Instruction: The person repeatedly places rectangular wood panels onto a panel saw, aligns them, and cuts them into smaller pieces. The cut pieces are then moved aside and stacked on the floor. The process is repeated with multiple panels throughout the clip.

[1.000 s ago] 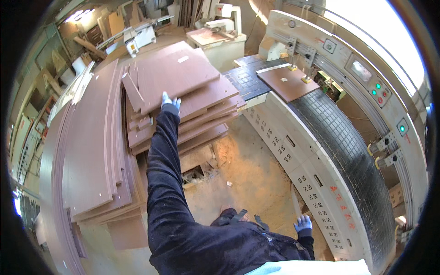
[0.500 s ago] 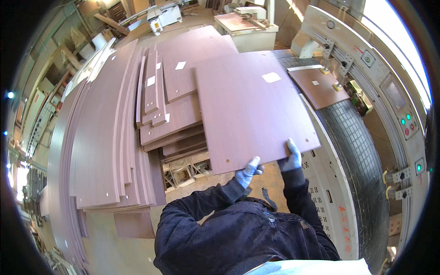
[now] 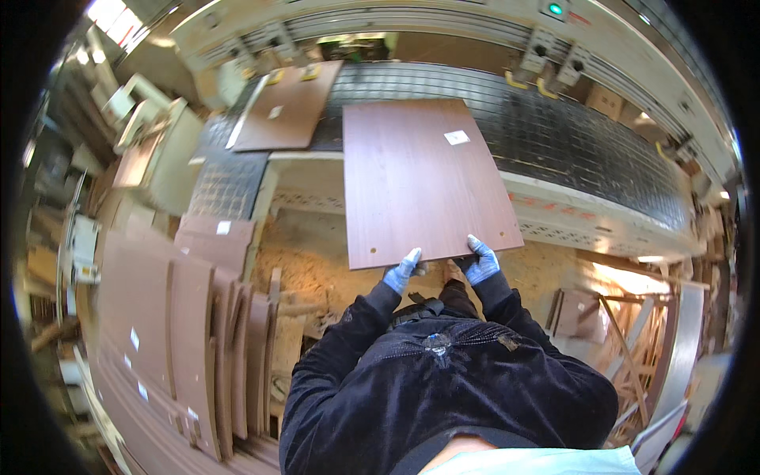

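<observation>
A large brown wood-grain panel [image 3: 419, 190] is held out in front of me, with a white label near its far right and a hole by each near corner. My left hand [image 3: 404, 271], in a bluish glove, grips its near edge with the thumb on top. To the right, my gloved right hand [image 3: 480, 261] pinches the same edge. The fingers under the panel are mostly hidden. The panel's far part overlaps the black gridded bed [image 3: 443, 85] of a machine; whether it touches the bed I cannot tell.
A second brown panel [image 3: 289, 111] lies on the bed at the far left, under clamps. Stacked panels [image 3: 158, 317] stand at the lower left. A pale machine rail [image 3: 427, 17] with a green-lit button runs along the back. At right is a frame with wood offcuts [image 3: 625, 348].
I have turned to the right, from the panel stacks to the machine. The panel has come round with me, still held in both hands, and now overlaps the black bed.
</observation>
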`<state>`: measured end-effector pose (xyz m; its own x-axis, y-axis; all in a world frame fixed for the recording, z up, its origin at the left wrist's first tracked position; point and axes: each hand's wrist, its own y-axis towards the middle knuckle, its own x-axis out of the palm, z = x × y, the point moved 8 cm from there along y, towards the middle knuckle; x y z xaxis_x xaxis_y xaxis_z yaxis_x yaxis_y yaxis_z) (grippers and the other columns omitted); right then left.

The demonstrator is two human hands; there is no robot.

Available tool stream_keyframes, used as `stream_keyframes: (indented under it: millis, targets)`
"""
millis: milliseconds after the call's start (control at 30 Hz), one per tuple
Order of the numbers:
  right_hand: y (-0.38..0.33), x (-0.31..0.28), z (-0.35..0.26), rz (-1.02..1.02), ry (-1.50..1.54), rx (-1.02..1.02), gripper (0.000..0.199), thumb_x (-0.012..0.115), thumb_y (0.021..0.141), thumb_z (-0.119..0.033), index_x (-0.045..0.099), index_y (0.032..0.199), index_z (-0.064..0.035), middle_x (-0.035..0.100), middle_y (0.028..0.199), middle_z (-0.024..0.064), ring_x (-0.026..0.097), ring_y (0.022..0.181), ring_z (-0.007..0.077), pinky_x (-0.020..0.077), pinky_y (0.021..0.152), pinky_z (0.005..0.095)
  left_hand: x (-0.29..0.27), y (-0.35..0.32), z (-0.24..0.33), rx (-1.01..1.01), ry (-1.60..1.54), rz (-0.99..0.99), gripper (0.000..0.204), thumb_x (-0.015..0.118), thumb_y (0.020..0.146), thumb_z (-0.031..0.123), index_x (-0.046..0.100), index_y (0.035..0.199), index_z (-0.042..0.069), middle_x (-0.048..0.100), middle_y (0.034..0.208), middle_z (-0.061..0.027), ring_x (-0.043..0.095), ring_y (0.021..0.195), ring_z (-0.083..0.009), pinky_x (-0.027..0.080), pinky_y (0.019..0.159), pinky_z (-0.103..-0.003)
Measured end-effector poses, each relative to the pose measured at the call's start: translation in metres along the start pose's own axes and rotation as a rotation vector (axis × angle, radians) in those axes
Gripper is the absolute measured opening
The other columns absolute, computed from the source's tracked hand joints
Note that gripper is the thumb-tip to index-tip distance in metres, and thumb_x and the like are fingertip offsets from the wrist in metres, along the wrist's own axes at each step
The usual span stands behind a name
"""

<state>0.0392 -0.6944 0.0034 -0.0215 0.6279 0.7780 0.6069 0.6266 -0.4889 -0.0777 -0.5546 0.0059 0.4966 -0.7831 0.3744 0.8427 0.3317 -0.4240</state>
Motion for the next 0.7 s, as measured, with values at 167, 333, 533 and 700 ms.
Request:
stream_keyframes:
  millis: [167,333,533,700]
  targets:
    - [0.046,-0.106,-0.094,0.226,0.034,-0.091,0.037,0.064,0.083,-0.018,0.054,0.118,-0.0098,0.06,0.111,0.0087,0.057,0.101,0.0257,0.0498,0.085,0.0458,0.068,0.144,-0.105,-0.351,0.018,-0.005,0.038,0.069,0.08,0.045,0.064,0.097,0.011,0.064,0.084,-0.002,0.06,0.065,-0.0136,0.052,0.064,-0.03]
    - [0.088,-0.172,-0.191,0.52,0.07,-0.109,0.041,0.063,0.086,-0.027,0.05,0.123,-0.0174,0.054,0.123,0.0095,0.049,0.116,0.0263,0.0417,0.092,0.0544,0.166,0.22,-0.114,-0.537,0.028,-0.031,0.04,0.067,0.081,0.046,0.061,0.107,0.016,0.063,0.103,-0.0003,0.061,0.082,-0.0141,0.054,0.068,-0.034]
    - [0.13,-0.231,-0.289,0.625,-0.045,-0.089,0.078,0.06,0.082,-0.049,0.021,0.143,-0.0175,0.018,0.151,0.0091,0.023,0.137,0.0279,0.0275,0.102,0.0542,0.234,0.305,-0.146,-0.635,-0.121,0.018,0.042,0.058,0.087,0.043,0.051,0.119,0.017,0.06,0.11,-0.0009,0.059,0.091,-0.0157,0.054,0.069,-0.039]
    - [0.165,-0.246,-0.339,0.581,0.113,-0.226,0.089,0.06,0.079,-0.054,0.014,0.146,-0.0167,0.012,0.152,0.0145,0.018,0.138,0.0317,0.0238,0.106,0.052,0.249,0.346,-0.138,-0.641,-0.044,0.064,0.045,0.06,0.085,0.045,0.052,0.117,0.015,0.06,0.1,-0.0024,0.061,0.085,-0.0192,0.053,0.067,-0.041]
